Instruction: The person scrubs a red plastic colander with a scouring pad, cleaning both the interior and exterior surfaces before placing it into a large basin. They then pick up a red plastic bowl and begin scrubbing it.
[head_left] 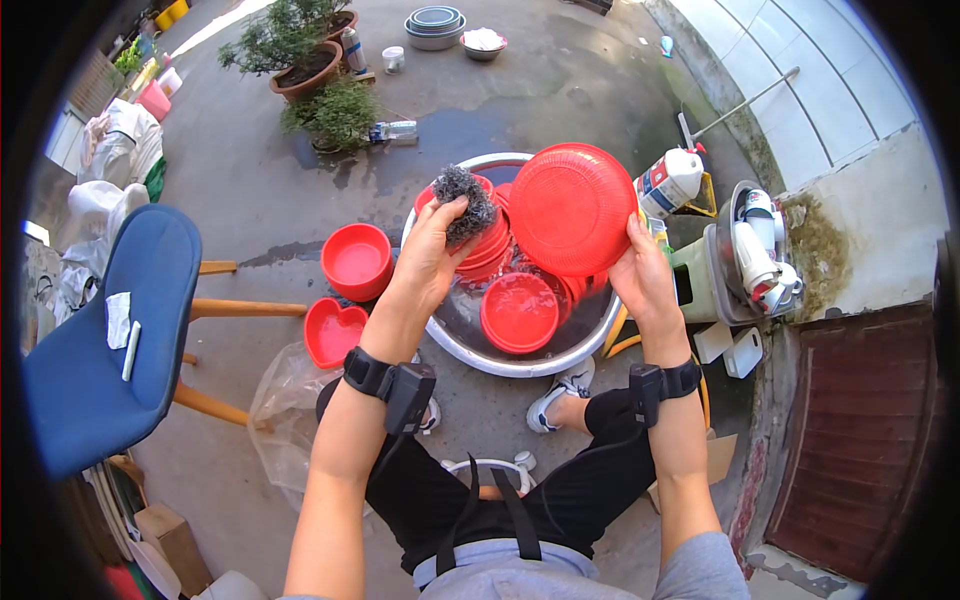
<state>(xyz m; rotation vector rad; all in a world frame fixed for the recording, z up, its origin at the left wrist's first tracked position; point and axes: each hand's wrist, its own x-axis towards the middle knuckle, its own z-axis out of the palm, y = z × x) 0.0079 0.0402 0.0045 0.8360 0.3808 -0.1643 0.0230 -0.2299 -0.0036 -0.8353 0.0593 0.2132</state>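
Note:
My left hand (437, 240) is closed around a dark grey steel wool scourer (463, 205), held above the left part of a wide metal basin (480, 362). In my right hand (643, 265) is a red plastic bowl (572, 208), gripped by its right edge with its ribbed underside facing me. Below both hands, the basin holds water and several red bowls. One round red bowl (519, 313) lies near the basin's front, and stacked red ones (487, 255) lean behind my left hand. The scourer and the held bowl are apart.
Stacked red bowls (357, 260) and a heart-shaped red bowl (335, 332) sit left of the basin. A blue chair (120, 330) stands farther left. On the right are a white jug (672, 183) and a pan of bottles (742, 205). Potted plants (305, 75) stand behind.

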